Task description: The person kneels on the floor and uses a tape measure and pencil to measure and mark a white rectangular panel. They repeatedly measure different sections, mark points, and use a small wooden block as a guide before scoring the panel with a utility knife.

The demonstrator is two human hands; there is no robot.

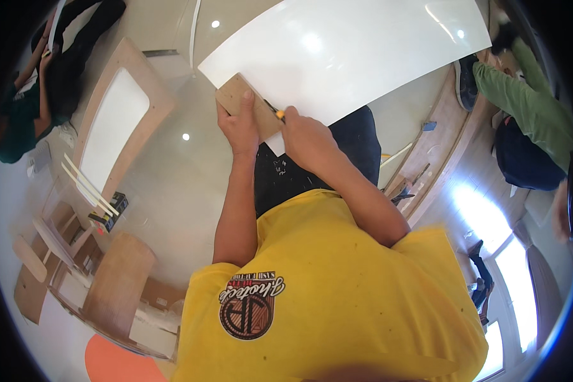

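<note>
A large glossy white sheet (363,57) stretches across the top middle, its near corner over my lap. My left hand (239,130) grips a small brown board (265,120) lying along that corner, thumb on top and fingers at its left side. Closed in my right hand (309,141) is a utility knife (279,115) with an orange part, its tip at the board's right edge. A narrow white corner (275,144) pokes out below the board. The finer contact between blade and sheet is too small to make out.
A wooden frame (161,95) with a white panel lies at left, near a person in dark green (19,130). A black-and-yellow box (111,213) and wooden furniture parts (118,274) stand lower left. Right are a long wooden piece (436,156) and a person in green (522,95).
</note>
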